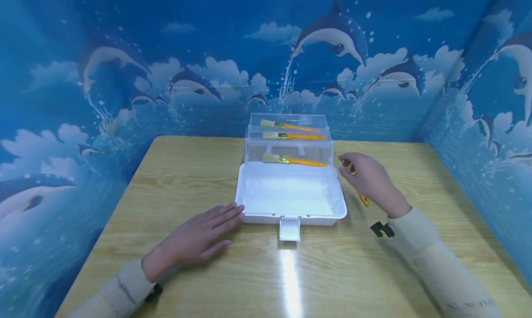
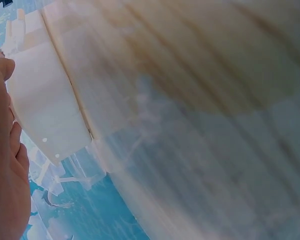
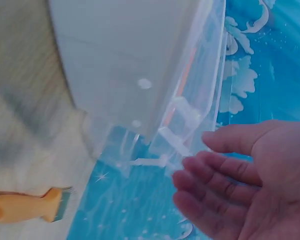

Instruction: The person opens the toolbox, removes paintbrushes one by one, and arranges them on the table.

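A white plastic storage box (image 1: 291, 220) stands with its clear lid and tiers folded back. My left hand (image 1: 199, 237) has straight fingers, their tips touching the box's front left corner. To the box's right, my right hand (image 1: 367, 177) hovers over a paintbrush (image 1: 364, 200) with an orange handle and partly hides it in the head view. In the right wrist view this brush (image 3: 25, 206) lies on the table, apart from my right hand (image 3: 240, 185), whose loosely bent fingers hold nothing. Three orange-handled paintbrushes, the top (image 1: 297, 126), middle (image 1: 305, 136) and lower one (image 1: 307, 162), lie across the tiers.
The box's latch flap (image 1: 289, 229) hangs open at its front. Beneath everything is a wood-grain table (image 1: 199, 170). A blue dolphin-print curtain (image 1: 232, 36) surrounds the table at the back and sides. Dark straps show at both cuffs.
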Motion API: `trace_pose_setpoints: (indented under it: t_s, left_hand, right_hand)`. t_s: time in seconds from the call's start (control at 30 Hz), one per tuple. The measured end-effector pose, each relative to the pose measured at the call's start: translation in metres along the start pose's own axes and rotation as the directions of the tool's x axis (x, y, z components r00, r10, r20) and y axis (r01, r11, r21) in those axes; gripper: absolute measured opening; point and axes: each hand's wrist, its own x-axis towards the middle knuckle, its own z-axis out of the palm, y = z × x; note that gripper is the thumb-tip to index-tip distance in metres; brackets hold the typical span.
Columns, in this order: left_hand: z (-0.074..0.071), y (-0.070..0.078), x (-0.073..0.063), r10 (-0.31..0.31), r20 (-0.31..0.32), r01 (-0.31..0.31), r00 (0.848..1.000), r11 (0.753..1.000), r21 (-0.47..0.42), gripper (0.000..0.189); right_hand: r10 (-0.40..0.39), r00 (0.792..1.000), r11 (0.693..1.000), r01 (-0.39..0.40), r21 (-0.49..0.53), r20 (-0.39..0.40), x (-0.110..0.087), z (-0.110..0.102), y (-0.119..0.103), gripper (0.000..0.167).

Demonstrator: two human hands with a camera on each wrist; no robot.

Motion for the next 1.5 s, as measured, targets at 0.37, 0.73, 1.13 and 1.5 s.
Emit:
trace_pose_setpoints:
  t_s: [0.37, 0.73, 1.13, 1.5]
  left_hand:
    - [0.003, -0.001, 0.000, 0.013, -0.019, -0.013, 1.000, 1.000, -0.006, 0.063]
    - [0.006, -0.002, 0.001, 0.043, -0.059, -0.042, 0.997, 0.999, 0.013, 0.062]
    - [0.005, -0.002, 0.000, 0.027, -0.035, -0.026, 0.999, 0.999, 0.019, 0.065]
    - [0.005, -0.004, 0.000, 0.027, -0.032, -0.027, 0.999, 1.000, 0.010, 0.066]
  right_hand:
    - [-0.171, 0.985, 0.985, 0.171, -0.008, 0.028, 0.026, -0.002, -0.032, 0.028]
    - [-0.211, 0.961, 0.975, 0.221, -0.036, 0.181, 0.049, 0.006, -0.046, 0.034]
    - [-0.219, 0.934, 0.968, 0.244, -0.055, 0.282, 0.063, 0.012, -0.057, 0.038]
    - [-0.270, 0.907, 0.946, 0.312, -0.084, 0.323, 0.073, 0.014, -0.059, 0.037]
